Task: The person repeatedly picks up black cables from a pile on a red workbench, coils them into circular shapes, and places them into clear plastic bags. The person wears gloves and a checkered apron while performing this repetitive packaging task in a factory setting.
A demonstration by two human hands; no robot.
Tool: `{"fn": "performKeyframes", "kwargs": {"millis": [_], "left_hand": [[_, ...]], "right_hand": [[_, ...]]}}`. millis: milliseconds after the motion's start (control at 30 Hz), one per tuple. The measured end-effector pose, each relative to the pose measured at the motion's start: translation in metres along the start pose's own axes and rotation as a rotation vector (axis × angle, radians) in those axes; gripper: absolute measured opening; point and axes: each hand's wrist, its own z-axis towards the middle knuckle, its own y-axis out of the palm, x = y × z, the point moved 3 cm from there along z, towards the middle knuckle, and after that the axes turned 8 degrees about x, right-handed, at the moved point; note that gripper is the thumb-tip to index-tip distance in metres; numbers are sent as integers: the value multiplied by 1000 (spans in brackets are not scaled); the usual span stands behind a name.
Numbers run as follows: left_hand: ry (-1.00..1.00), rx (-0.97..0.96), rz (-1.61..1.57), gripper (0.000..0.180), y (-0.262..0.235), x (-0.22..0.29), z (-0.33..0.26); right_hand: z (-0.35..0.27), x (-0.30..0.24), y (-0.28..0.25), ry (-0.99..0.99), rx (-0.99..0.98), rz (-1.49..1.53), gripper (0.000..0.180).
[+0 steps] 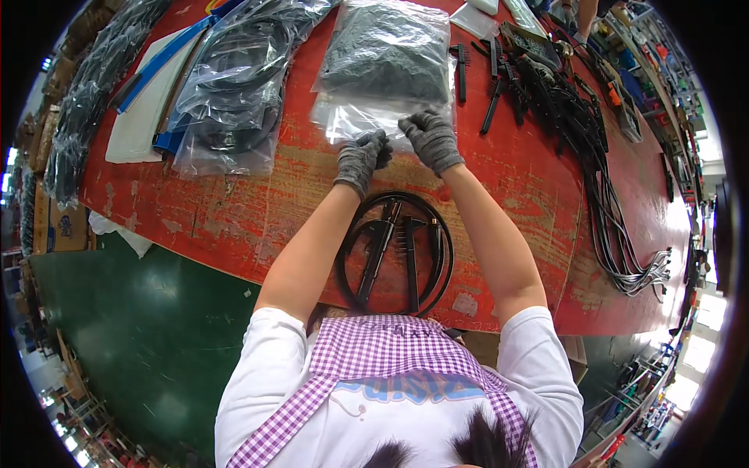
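Note:
Both of my hands wear grey knit gloves and are at the near edge of a stack of clear plastic bags (351,117). My left hand (363,160) has its fingers curled in a pinch at the bag edge. Beside it, my right hand (433,142) is closed with bent fingers on the same plastic. Just beyond lies a bag of dark grey material (384,58), partly over the clear bags. Between my forearms, a coiled black hose (448,269) rests on the table, with a black brush-like tool (412,261) and a long black tube (378,253) inside its loop.
Left on the worn red table (304,195) are bagged black hoses (234,101) and a blue strip (168,58). Black brush-like pieces (493,105) and a heap of black parts (550,97) lie right, near silver-ended cables (624,265). Another person's arm (585,19) shows far right.

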Motion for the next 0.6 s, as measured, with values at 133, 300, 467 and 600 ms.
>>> {"fn": "performKeyframes", "kwargs": {"millis": [133, 300, 467, 600], "left_hand": [[91, 96, 168, 23, -36, -22, 15], [1311, 648, 864, 18, -35, 36, -65], [1576, 550, 1181, 24, 19, 36, -70], [1247, 458, 1483, 20, 6, 38, -19]], "right_hand": [[13, 22, 1, 523, 201, 534, 31], [2, 0, -13, 193, 249, 294, 27], [-3, -22, -13, -132, 296, 88, 21], [-12, -33, -27, -253, 341, -36, 21]]}}
